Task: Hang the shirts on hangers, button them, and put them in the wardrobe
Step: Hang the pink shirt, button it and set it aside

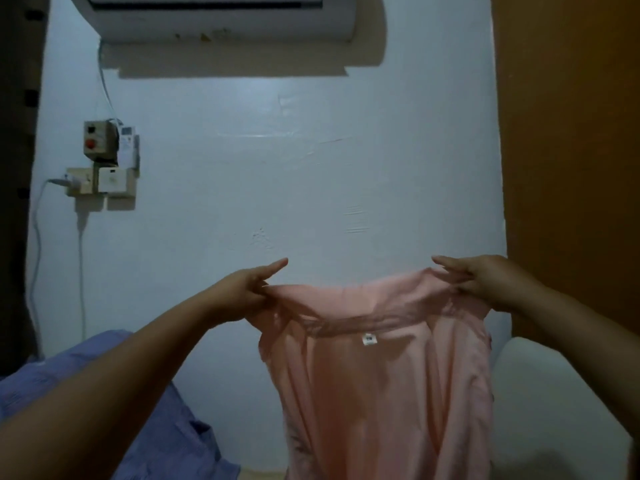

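A pink shirt [381,375] hangs in the air in front of the white wall, held up by its top edge. A small white label shows just below the collar. My left hand [249,289] pinches the shirt's left shoulder, with the forefinger sticking out straight. At the right shoulder, my right hand [481,278] pinches the cloth between thumb and fingers. A blue shirt [166,427] lies crumpled at the lower left, under my left forearm. No hanger is in view.
A brown wooden panel [571,168] stands at the right. A white object [554,410] sits at the lower right. On the wall are an air conditioner [225,19], a switch box [100,140] and a socket with a plugged cable [79,181].
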The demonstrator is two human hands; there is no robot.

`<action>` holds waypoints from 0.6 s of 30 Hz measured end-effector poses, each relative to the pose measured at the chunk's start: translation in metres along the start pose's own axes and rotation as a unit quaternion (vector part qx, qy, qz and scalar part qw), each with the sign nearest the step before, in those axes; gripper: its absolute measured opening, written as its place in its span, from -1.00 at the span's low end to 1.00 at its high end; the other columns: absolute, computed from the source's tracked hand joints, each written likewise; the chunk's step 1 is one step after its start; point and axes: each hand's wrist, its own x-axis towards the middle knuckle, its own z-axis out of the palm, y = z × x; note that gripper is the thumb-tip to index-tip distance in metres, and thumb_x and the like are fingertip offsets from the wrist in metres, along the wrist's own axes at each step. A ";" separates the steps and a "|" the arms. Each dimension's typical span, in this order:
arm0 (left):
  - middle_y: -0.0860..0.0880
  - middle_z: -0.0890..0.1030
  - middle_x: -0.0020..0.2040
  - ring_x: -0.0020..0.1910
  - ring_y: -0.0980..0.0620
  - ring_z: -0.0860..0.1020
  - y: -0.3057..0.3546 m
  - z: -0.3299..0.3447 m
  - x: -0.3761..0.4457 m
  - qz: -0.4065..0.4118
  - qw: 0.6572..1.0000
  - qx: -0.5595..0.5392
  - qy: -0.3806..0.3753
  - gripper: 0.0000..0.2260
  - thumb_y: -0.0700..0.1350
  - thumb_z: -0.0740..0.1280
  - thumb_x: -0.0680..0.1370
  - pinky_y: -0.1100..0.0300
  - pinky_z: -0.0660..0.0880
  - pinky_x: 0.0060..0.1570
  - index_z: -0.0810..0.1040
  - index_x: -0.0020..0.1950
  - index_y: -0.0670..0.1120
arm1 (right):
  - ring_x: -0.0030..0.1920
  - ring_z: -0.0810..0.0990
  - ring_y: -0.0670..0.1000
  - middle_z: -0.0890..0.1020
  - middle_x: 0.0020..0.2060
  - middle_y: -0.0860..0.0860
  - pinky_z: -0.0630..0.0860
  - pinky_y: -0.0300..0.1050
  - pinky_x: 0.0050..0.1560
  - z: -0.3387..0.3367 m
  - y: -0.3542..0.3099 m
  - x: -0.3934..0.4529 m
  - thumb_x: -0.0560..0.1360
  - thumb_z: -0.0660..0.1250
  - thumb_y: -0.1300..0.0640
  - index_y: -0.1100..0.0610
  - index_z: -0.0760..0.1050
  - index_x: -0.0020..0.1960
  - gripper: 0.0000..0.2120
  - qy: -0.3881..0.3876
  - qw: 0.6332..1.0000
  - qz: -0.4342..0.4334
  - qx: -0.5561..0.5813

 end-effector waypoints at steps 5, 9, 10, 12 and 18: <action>-0.14 0.60 -0.07 -0.29 -0.03 0.51 0.003 0.004 -0.006 -0.010 0.971 -0.239 -0.029 -0.45 -0.50 0.08 0.55 0.20 0.46 -0.37 0.44 0.26 0.11 | 0.31 0.40 0.12 0.34 0.43 0.05 0.38 -0.16 0.06 -0.003 0.015 -0.011 0.52 0.34 0.17 -0.16 0.28 0.43 -0.45 -0.030 0.985 0.031 0.169; -0.17 0.55 -0.28 -0.46 0.00 0.44 0.001 -0.006 -0.009 -0.012 0.969 -0.246 -0.002 -0.50 -0.50 0.06 0.55 0.29 0.36 -0.56 0.63 -0.28 -0.04 | 0.06 0.60 0.02 0.52 0.26 0.01 0.60 -0.21 -0.15 -0.005 0.015 -0.027 0.58 0.17 0.33 -0.10 0.53 0.21 -0.60 -0.071 0.875 0.064 0.474; -0.18 0.54 -0.29 -0.43 -0.04 0.45 0.001 -0.010 -0.009 -0.017 0.980 -0.198 -0.006 -0.48 -0.47 0.07 0.56 0.28 0.38 -0.53 0.65 -0.36 -0.05 | 0.02 0.61 0.01 0.57 0.20 0.03 0.62 -0.22 -0.16 -0.005 0.015 -0.029 0.58 0.12 0.38 -0.04 0.59 0.11 -0.59 -0.066 0.861 0.069 0.500; -0.19 0.63 -0.26 -0.38 -0.06 0.47 0.005 -0.018 -0.009 -0.025 0.994 -0.102 -0.031 -0.52 -0.41 0.12 0.53 0.25 0.43 -0.45 0.69 -0.37 -0.04 | -0.01 0.59 -0.02 0.61 0.08 0.03 0.60 -0.24 -0.17 -0.007 0.008 -0.031 0.59 0.06 0.42 0.05 0.67 -0.08 -0.54 -0.059 0.881 0.073 0.465; 0.17 0.64 0.08 0.04 0.25 0.59 0.024 -0.040 -0.015 -0.015 0.999 0.009 -0.029 -0.69 -0.27 0.46 0.43 0.37 0.48 0.10 0.66 0.13 0.02 | 0.11 0.51 -0.11 0.59 0.07 -0.13 0.43 -0.18 0.11 -0.030 -0.018 -0.040 0.51 0.29 0.30 0.04 0.65 -0.04 -0.77 -0.096 0.921 0.012 0.378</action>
